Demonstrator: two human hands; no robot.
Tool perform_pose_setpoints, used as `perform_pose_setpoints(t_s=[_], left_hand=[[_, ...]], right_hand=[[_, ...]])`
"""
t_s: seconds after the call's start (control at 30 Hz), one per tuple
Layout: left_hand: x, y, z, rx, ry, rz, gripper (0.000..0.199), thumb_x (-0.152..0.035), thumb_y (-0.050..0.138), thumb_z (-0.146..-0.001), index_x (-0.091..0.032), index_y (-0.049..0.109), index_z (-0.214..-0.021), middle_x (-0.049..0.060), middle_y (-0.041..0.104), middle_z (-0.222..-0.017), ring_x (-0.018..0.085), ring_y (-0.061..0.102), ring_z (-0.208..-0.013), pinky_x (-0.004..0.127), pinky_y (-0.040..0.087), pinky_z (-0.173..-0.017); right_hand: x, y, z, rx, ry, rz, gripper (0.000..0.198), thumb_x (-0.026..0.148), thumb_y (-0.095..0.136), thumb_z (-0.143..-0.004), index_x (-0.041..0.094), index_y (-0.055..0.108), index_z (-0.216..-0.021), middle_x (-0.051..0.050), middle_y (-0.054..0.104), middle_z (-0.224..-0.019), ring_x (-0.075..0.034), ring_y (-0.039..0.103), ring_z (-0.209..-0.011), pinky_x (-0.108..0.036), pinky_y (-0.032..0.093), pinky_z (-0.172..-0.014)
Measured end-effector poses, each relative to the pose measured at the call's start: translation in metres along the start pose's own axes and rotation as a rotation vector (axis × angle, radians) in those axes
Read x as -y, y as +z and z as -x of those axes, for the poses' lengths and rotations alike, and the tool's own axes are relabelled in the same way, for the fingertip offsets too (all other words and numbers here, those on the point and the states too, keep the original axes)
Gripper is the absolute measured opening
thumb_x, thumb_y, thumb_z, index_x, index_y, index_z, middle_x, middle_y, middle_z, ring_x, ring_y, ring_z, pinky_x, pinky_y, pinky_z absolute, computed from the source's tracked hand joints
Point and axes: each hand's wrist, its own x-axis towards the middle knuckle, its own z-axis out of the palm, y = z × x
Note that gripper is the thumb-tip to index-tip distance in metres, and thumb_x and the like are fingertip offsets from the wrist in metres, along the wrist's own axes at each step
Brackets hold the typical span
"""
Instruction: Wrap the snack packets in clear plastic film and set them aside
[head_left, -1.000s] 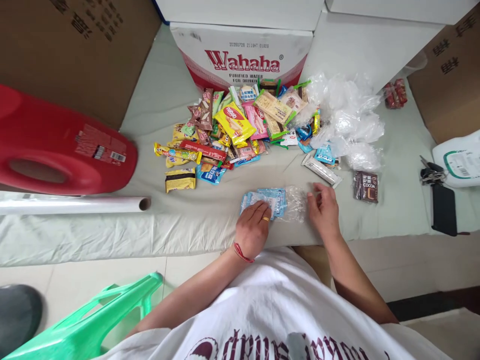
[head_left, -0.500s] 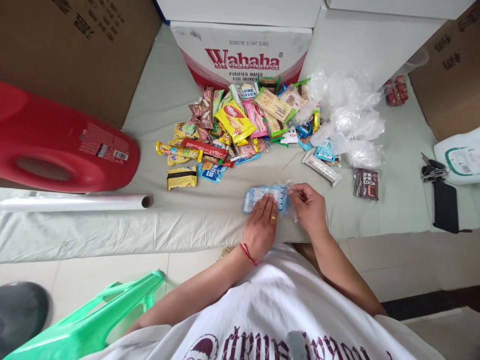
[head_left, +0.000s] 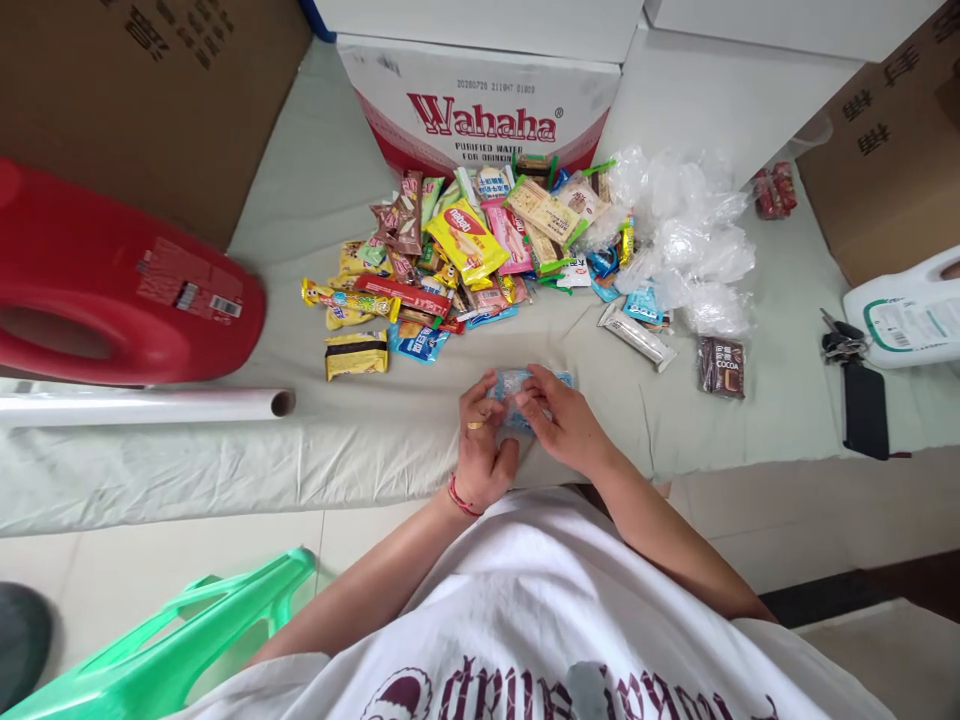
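A light blue snack packet (head_left: pixel 513 382) lies on the cloth near the table's front edge, with clear plastic film around it. At its left end is my left hand (head_left: pixel 482 445), fingers bent against the packet and film. My right hand (head_left: pixel 566 420) reaches over the packet from the right, fingertips pinched together on the film near its middle. Both hands cover parts of the packet, and the fingertips nearly meet. Behind them lies a heap of wrapped snacks (head_left: pixel 469 240), with a silver-wrapped bar (head_left: pixel 637 337) and a brown cocoa packet (head_left: pixel 721 367) to the right.
Crumpled clear plastic bags (head_left: pixel 686 240) are piled right of the snacks. At left are a red jug (head_left: pixel 127 280) and a roll of film (head_left: pixel 142 406). Keys (head_left: pixel 844 338), a black phone-like object (head_left: pixel 865 410) and a white bottle (head_left: pixel 911 315) sit right. A Wahaha carton (head_left: pixel 487 85) stands behind.
My left hand has gone from lying flat on the packet to bent fingers at its left end. My right hand has moved left from the packet's right end, over its top.
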Motion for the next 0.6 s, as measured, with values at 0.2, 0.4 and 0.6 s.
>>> perform_pose_setpoints(t_s=[0.2, 0.4, 0.6], left_hand=[[-0.001, -0.001, -0.002, 0.345, 0.274, -0.211, 0.063, -0.03, 0.048, -0.103, -0.019, 0.029, -0.163, 0.02, 0.042, -0.164, 0.032, 0.032, -0.158, 0.058, 0.032, -0.127], [-0.001, 0.005, 0.004, 0.398, 0.242, -0.318, 0.067, -0.019, 0.044, -0.1, -0.014, 0.025, -0.165, 0.019, 0.035, -0.168, 0.03, 0.029, -0.159, 0.058, 0.03, -0.128], [0.001, 0.008, 0.005, 0.209, 0.196, -0.337, 0.07, -0.019, 0.056, -0.096, -0.019, 0.032, -0.161, 0.019, 0.023, -0.173, 0.037, 0.004, -0.163, 0.065, 0.036, -0.123]], right_hand=[[-0.02, -0.026, 0.021, -0.01, 0.066, -0.409, 0.071, 0.071, 0.045, -0.099, 0.027, 0.045, -0.156, -0.013, 0.059, -0.151, -0.025, 0.065, -0.128, -0.044, 0.057, -0.104], [-0.047, -0.07, 0.014, -0.22, -0.077, 0.042, 0.036, 0.029, 0.052, -0.1, 0.025, 0.07, -0.13, -0.01, 0.074, -0.127, -0.027, 0.068, -0.122, -0.054, 0.053, -0.109], [-0.051, -0.022, 0.016, 0.065, -0.289, 0.554, 0.069, 0.002, 0.044, -0.085, 0.013, 0.053, -0.152, -0.015, 0.051, -0.159, -0.029, 0.035, -0.155, -0.061, 0.026, -0.127]])
